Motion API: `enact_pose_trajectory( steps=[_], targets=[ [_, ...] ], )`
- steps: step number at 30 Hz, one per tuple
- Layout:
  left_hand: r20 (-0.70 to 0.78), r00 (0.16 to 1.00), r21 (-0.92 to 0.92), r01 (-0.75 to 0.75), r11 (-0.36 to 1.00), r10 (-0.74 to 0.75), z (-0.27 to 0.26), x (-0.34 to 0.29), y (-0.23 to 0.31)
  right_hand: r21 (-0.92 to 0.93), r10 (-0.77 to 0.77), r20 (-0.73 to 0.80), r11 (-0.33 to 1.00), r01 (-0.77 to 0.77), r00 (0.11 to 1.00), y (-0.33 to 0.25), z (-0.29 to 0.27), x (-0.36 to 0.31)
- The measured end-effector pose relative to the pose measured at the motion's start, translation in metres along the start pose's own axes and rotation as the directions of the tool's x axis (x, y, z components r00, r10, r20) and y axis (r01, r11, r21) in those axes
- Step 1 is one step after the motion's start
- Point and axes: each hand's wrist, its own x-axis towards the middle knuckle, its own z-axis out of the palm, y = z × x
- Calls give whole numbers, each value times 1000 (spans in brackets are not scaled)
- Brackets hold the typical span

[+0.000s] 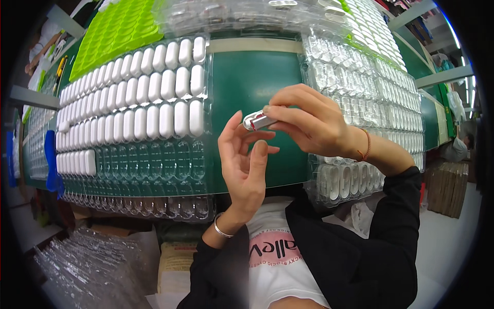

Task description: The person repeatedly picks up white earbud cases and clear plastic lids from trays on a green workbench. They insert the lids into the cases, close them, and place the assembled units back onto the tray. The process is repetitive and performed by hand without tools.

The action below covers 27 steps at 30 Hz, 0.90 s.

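Note:
A small oblong piece (261, 121), white and silver with a red strip, is pinched between the thumb and fingers of my right hand (316, 122). Below and left of it, my left hand (243, 167) is open with its fingers apart. Its fingertips come close to the piece's left end; whether they touch it I cannot tell. To the left, a clear moulded tray (149, 160) bears rows of white oblong cases (167, 121), with bare pockets in its nearer rows. On the right, clear trays (360, 110) hold more pieces, including white hollow ones (333, 181) near the front edge.
A bright green pocketed tray (119, 32) stands at the far left. More clear trays (226, 16) lie at the back across the green tabletop (252, 67). Grey posts (35, 97) flank the table. Another person's arm (38, 57) shows at the upper left.

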Motion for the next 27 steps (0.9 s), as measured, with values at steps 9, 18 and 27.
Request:
enact_pose_trajectory(
  steps=[9, 18, 27],
  targets=[
    [-17, 1000, -8, 1, 1000, -1, -11, -2, -5, -5, -178, 35, 984, 178, 984, -4, 7, -10],
    [-148, 986, 464, -2, 886, 80, -17, -2, 2, 28, 126, 187, 991, -133, 974, -6, 21, -2],
    [42, 778, 946, 171, -275, 627, -185, 19, 112, -121, 323, 439, 946, -301, 838, 28, 33, 0]
  ],
)
